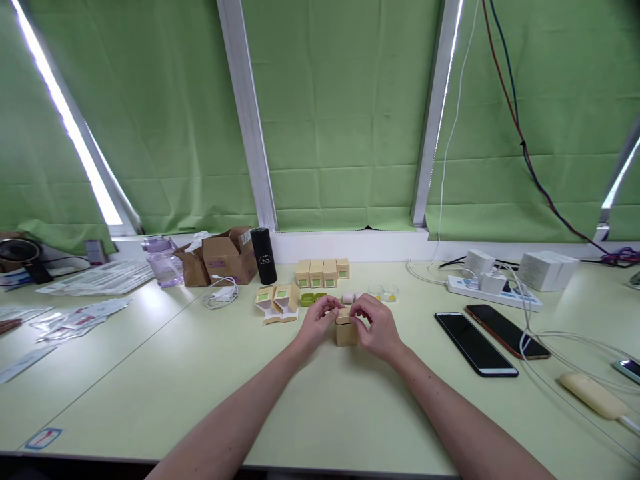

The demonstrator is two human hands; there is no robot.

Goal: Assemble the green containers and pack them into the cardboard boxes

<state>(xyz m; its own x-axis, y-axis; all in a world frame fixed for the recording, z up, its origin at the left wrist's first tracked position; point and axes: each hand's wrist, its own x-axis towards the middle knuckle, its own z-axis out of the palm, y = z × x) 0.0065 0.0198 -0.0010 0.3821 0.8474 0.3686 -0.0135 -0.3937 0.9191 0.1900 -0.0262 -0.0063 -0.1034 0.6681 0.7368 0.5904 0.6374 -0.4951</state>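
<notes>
Between my two hands a small brown cardboard box (347,335) stands upright on the table, its top part with a dark line below it. My left hand (319,320) has its bent fingers at the box's upper left edge. On the other side, my right hand (376,327) pinches the upper right edge with thumb and forefinger. Just behind lie a green two-part case (313,299), a small pale pink piece (347,298) and a clear plastic holder (384,293) with yellow bits inside. To the left sit two opened boxes (277,303) with green labels.
Several similar boxes (323,273) stand in a row at the back. A black cylinder (264,256), a larger carton (230,257) and a purple bottle (163,261) are left. Right are two phones (475,343), a power strip (493,293), white boxes (547,270) and loose cables.
</notes>
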